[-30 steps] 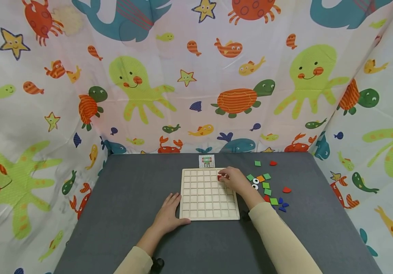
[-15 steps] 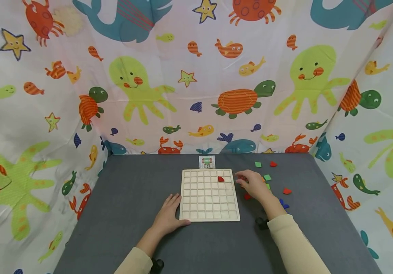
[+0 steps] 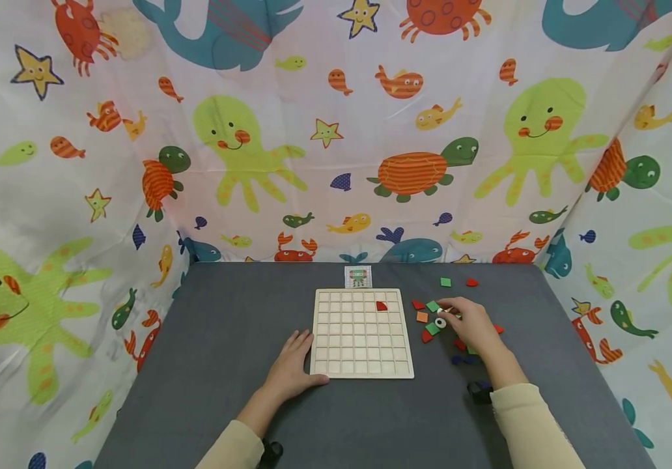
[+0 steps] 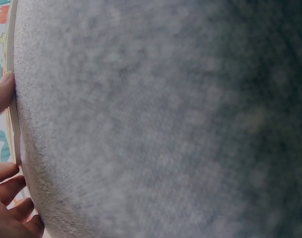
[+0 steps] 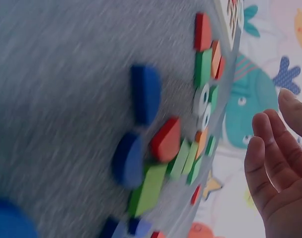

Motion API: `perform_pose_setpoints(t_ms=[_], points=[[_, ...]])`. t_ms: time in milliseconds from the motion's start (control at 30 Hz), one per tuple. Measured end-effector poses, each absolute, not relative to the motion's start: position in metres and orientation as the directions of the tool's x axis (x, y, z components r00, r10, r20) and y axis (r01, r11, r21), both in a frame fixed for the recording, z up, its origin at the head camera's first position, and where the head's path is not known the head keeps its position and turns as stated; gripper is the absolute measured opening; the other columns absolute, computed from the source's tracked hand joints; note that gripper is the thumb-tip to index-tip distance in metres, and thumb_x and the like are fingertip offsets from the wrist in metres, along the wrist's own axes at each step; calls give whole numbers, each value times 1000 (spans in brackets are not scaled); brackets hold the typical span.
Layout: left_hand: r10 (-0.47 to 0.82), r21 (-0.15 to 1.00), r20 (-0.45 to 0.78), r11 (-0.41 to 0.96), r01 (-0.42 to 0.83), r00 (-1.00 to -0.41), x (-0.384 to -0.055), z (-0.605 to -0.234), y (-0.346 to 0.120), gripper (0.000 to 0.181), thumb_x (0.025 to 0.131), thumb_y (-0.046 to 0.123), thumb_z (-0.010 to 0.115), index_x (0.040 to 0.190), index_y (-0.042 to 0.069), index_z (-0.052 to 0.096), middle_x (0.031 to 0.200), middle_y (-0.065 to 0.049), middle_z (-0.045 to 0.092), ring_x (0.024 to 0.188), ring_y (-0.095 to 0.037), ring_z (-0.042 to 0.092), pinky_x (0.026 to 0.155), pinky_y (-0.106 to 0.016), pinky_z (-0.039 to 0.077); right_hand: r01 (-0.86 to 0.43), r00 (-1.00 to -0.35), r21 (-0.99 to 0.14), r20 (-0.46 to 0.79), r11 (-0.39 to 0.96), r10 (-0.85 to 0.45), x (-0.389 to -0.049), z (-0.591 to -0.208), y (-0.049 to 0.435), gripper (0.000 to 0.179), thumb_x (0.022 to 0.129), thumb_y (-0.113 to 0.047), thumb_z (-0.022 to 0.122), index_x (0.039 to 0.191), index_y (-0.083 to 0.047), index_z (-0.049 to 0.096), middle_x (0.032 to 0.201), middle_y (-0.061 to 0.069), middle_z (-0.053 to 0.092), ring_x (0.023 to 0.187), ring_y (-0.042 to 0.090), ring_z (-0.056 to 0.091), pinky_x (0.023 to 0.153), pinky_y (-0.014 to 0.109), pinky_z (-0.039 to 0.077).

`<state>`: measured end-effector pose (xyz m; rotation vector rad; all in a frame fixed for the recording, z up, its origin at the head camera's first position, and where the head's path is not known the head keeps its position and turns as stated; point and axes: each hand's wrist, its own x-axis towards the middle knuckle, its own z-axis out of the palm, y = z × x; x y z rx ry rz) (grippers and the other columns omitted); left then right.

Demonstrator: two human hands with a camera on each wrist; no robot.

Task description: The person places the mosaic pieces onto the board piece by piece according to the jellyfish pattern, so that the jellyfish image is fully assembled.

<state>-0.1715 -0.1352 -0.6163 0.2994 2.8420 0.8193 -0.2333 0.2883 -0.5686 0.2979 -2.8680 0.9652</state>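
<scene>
My left hand (image 3: 289, 368) lies at the left side of a pale wooden grid board (image 3: 359, 339), thumb at the near corner and fingers along the edge. In the left wrist view its fingertips touch the board's rim (image 4: 11, 44). One red quarter-round piece (image 3: 381, 305) sits in an upper right cell. My right hand (image 3: 473, 326) hovers over loose coloured pieces right of the board, fingertips close by a white ring (image 3: 440, 322). In the right wrist view the right hand's fingers (image 5: 262, 163) are loosely bent, thumb apart, with nothing showing between them.
A small picture card (image 3: 358, 277) lies behind the board. Around the right hand are red pieces (image 5: 167, 141), green squares (image 5: 147, 191), orange squares (image 3: 422, 317) and blue half-rounds (image 5: 147, 94). A green square (image 3: 445, 282) lies farther back. A sea-animal curtain (image 3: 324, 195) borders the grey table.
My right hand has left the red piece in the board's grid and moved right, over the loose pieces. My left hand stays at the board's edge. The head view has shifted slightly.
</scene>
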Motion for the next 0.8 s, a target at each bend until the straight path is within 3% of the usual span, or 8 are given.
perform_pose_setpoints(t_ms=[400, 800], points=[[231, 546, -100, 826, 141, -968, -170, -618, -136, 107, 75, 56, 84, 157, 8, 36, 164, -11, 32, 155, -35, 20, 115, -58, 35, -161, -985, -584, 147, 795, -92, -232, -580, 327, 32, 94, -8, 72, 123, 1, 69, 113, 22, 70, 97, 39, 69, 78, 52, 58], [246, 553, -106, 820, 148, -964, -171, -614, -133, 105, 77, 52, 85, 157, 6, 35, 164, -13, 31, 155, -37, 19, 115, -59, 34, -107, -994, -576, 49, 811, -96, -236, -596, 351, 29, 95, -11, 70, 123, -1, 70, 112, 21, 71, 98, 36, 67, 84, 55, 54]])
